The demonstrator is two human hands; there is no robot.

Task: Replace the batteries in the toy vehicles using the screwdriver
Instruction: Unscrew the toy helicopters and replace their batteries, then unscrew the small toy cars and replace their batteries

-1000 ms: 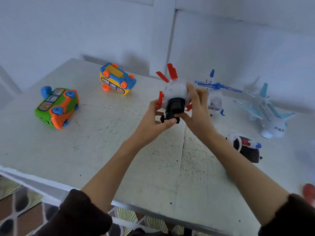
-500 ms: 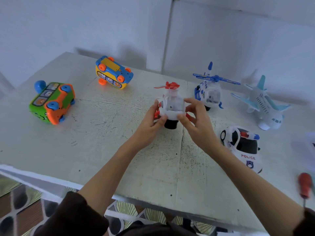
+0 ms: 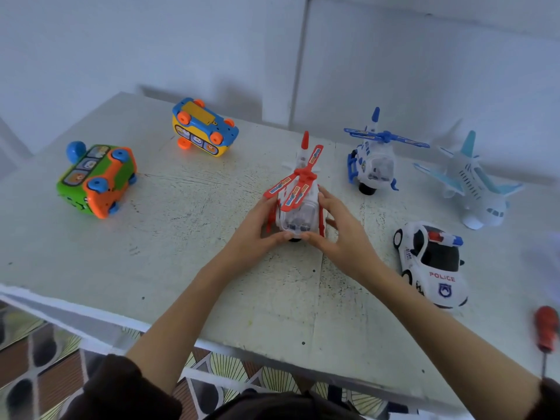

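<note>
Altogether six toy vehicles (image 3: 298, 192), one screwdriver (image 3: 546, 331), two hands (image 3: 253, 233).

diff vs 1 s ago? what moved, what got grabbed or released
The red helicopter was held up with its underside facing the camera; now both hands, left hand and right hand, have turned it upright and lowered it to the table, still gripping it. The other toys and the screwdriver lie untouched.

Bare tabletop (image 3: 188, 247) lies open from 7 to 10 o'clock of the red helicopter (image 3: 298, 198). The blue helicopter (image 3: 374, 160) crowds 1 o'clock, the police car (image 3: 430, 262) blocks 4 o'clock, and both hands (image 3: 254, 234) flank the red one.
</note>
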